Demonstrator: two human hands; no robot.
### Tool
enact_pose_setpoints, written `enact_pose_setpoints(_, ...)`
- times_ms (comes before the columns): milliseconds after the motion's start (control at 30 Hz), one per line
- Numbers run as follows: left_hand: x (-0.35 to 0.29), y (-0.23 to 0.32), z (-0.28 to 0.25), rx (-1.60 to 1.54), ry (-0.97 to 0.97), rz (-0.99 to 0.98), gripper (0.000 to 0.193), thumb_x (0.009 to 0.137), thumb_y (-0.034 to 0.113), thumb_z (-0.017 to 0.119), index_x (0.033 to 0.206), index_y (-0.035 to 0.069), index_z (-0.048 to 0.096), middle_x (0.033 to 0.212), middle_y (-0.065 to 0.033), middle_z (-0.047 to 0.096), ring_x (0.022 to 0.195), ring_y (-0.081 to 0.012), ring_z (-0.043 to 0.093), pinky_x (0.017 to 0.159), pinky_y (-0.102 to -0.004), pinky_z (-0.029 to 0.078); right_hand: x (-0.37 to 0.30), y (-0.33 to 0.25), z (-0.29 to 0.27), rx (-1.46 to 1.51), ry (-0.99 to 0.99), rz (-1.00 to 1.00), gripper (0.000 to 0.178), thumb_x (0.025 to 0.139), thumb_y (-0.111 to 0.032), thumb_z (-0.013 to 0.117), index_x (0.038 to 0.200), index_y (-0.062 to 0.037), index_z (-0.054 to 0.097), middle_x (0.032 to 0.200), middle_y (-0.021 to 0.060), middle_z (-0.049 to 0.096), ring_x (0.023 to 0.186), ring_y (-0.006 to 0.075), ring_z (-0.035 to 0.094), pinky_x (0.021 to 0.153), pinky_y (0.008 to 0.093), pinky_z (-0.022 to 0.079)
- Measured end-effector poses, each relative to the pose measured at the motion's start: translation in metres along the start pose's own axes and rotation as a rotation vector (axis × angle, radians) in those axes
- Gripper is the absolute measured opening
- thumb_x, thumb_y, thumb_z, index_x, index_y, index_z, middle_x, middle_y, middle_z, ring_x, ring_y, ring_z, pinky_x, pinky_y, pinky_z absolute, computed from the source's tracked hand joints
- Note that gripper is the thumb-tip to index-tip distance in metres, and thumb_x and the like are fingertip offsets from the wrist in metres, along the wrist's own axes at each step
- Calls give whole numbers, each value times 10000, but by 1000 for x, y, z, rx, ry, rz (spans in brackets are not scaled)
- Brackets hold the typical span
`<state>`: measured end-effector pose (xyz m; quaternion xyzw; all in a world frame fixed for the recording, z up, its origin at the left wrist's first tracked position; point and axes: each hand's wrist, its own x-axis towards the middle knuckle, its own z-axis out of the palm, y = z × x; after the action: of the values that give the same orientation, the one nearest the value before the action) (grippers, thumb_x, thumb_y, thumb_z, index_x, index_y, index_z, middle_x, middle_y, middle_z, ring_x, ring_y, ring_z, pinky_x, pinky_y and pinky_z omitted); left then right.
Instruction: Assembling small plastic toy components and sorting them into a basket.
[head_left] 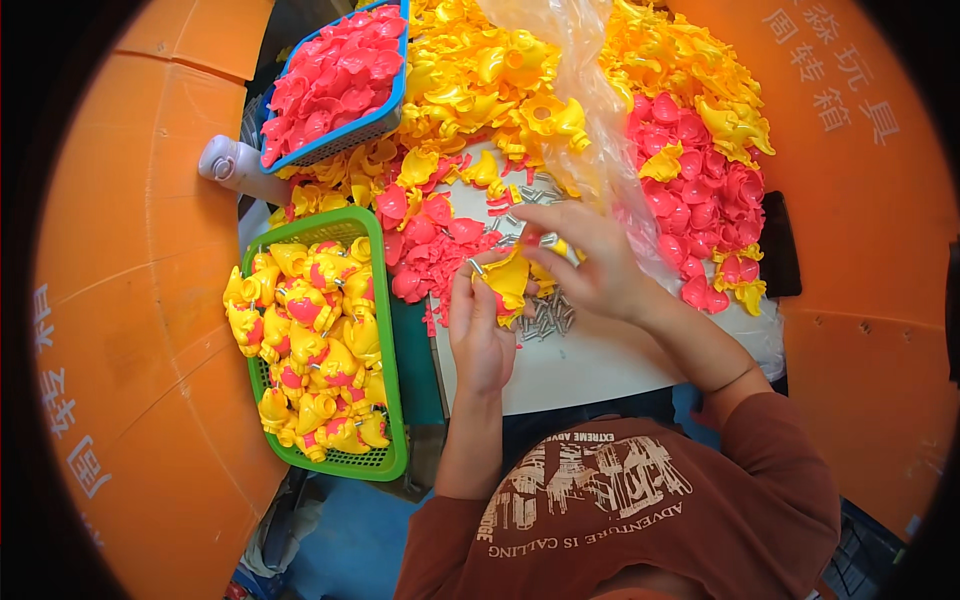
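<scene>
My left hand (478, 335) holds a yellow plastic toy part (508, 278) with a small metal pin sticking out at its top left. My right hand (580, 255) is closed on the same yellow part from the right, fingers pinching near its top. Both hands work over a white board (590, 365) with a scatter of small metal pins (548, 318) just under them. Loose pink parts (430, 250) lie beside my left hand.
A green basket (392, 400) at left holds several assembled yellow-and-pink toys. A blue basket (385, 115) of pink parts sits at the back left. Heaps of yellow parts (480, 70) and pink parts (700, 200) and a clear plastic bag (590, 120) fill the back. Orange walls enclose both sides.
</scene>
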<state>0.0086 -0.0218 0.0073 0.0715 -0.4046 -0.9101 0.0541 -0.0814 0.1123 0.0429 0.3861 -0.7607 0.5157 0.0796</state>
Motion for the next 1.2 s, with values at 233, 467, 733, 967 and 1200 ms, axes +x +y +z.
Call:
enact_pose_setpoints(233, -5, -11, 5, 16, 22, 40, 286, 975, 198, 410, 1201, 28, 368, 1083, -105, 525, 873, -153, 556, 684, -280, 482, -2, 6, -2, -142, -105, -352, 335, 676, 17, 682, 1005, -21, 626, 883, 90, 605, 817, 268, 590, 727, 357, 484)
enact_pose_setpoints(467, -6, -9, 8, 3, -7, 53, 277, 973, 184, 414, 1193, 26, 356, 1063, -96, 521, 863, -146, 540, 689, -284, 474, -5, 7, 2, -111, -80, -326, 331, 651, 2, 682, 979, 3, 636, 890, 104, 616, 853, 270, 585, 738, 347, 492)
enact_pose_setpoints(733, -8, -10, 9, -10, 81, 61, 329, 994, 254, 330, 1223, 19, 352, 1030, -142, 554, 788, -200, 585, 615, -273, 490, 3, 11, 2, -84, -105, -369, 227, 703, -13, 685, 929, -18, 668, 886, 106, 634, 828, 265, 593, 750, 341, 488)
enact_pose_setpoints(967, -1, -8, 2, -37, 103, -66, 400, 996, 339, 292, 1166, 1, 422, 934, -163, 581, 769, -223, 591, 590, -279, 476, 2, 24, 9, 400, -265, 263, 189, 767, -49, 686, 955, -32, 692, 806, 74, 661, 790, 172, 610, 736, 290, 476)
enact_pose_setpoints(1200, 3, -3, -21, -171, 202, -29, 429, 991, 337, 301, 1229, 2, 427, 1109, -153, 566, 921, -268, 580, 719, -353, 476, -22, 45, 1, -196, -411, 149, 758, 649, -224, 797, 1297, -53, 443, 1126, 163, 548, 1048, 291, 522, 891, 375, 415)
